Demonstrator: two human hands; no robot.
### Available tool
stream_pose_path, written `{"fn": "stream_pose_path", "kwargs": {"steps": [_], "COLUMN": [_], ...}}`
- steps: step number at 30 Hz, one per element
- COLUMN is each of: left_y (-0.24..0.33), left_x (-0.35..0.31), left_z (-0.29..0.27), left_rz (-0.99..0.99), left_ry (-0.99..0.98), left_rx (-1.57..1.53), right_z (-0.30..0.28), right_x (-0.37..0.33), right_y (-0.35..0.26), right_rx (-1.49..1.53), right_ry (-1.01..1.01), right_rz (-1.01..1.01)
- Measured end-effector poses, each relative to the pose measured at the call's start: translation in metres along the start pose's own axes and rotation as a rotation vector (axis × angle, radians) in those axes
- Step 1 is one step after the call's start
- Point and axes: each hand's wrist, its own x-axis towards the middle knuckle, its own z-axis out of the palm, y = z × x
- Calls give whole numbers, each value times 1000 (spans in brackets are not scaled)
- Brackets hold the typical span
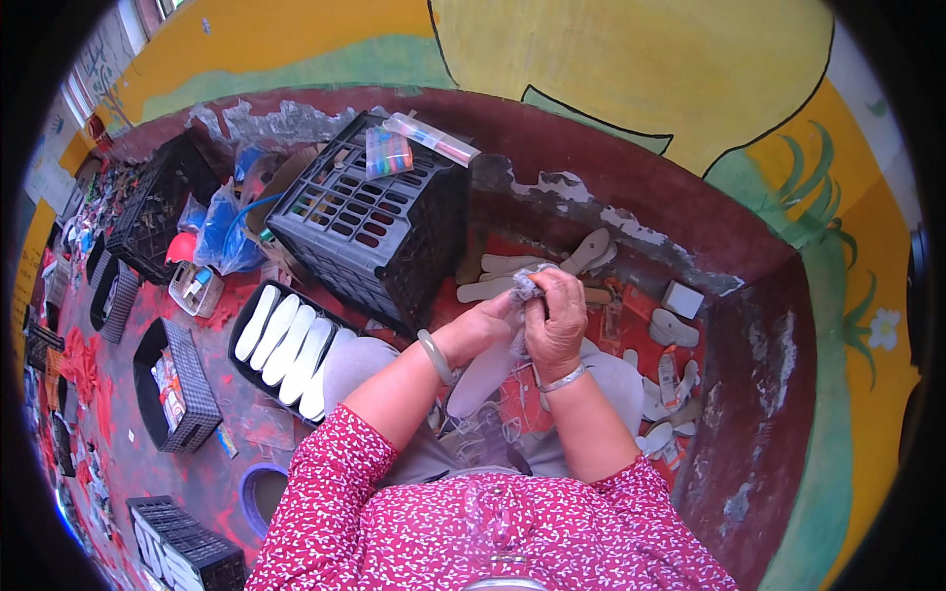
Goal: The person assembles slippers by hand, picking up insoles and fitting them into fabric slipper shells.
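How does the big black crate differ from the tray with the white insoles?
The crate is tall and bulky; the tray is smaller and lower.
The crate turns a slotted face upward, while the tray's top is open.
Packets lie on top of the crate, whereas the tray holds white insoles side by side.
Both are dark containers.

The right hand (pixel 558 313) curls its fingers; the left hand (pixel 483 330) sits just left of it (fingertips partly hidden), left forearm (pixel 396 394) and right forearm (pixel 593 426) slanting inward.
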Motion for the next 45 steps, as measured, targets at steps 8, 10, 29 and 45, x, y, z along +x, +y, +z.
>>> {"fn": "stream_pose_path", "kwargs": {"steps": [8,10,29,45], "left_y": [9,5,1,52], "left_x": [-3,0,16,-13], "left_z": [12,-1,-29,-38], "left_rz": [-56,41,358,642], "left_ry": [-123,-96,170,119], "left_rx": [-120,-245,-410,-646], "right_z": [-16,-20,9,-38], "right_x": [11,14,-17,12], "right_y": [77,74,-16,12], "right_rx": [617,903,253,916], "right_ry": [147,242,-296,-665], "right_rz": [801,881,44,874]}}
